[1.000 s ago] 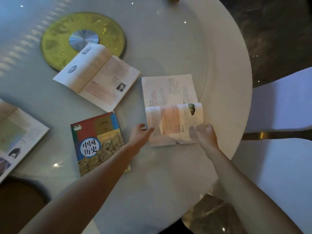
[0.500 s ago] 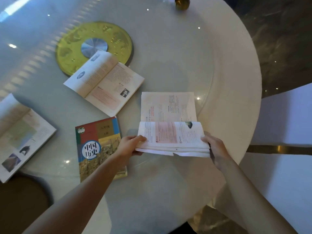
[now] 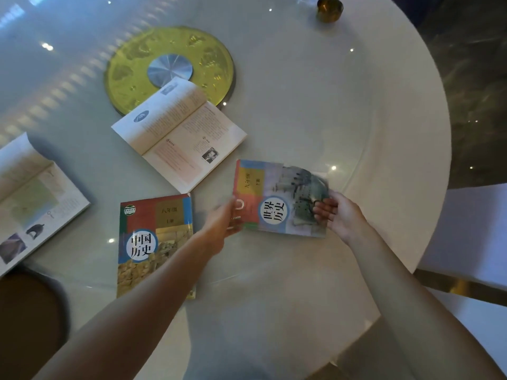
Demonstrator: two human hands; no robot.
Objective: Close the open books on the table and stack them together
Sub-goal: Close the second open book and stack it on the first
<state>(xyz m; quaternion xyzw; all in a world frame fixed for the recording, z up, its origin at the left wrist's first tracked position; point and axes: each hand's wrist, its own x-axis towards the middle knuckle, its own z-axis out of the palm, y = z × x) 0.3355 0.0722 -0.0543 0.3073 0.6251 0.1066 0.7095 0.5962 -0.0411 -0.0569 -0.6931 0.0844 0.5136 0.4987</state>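
A closed history textbook with a blue, red and grey cover is held just above the table, slightly blurred. My left hand grips its left edge and my right hand grips its right edge. To its left a second closed textbook lies flat, cover up. Behind these lies an open book, its far corner resting on the yellow disc. Another open book lies at the far left edge of view.
The round white table has a yellow disc with a metal centre in the middle and a small brass cup at the far rim. A white chair stands at the right, a brown seat at lower left.
The book between my hands was open with pages folding over; now it is closed, cover up, and held at both edges. The camera view has shifted down and right.
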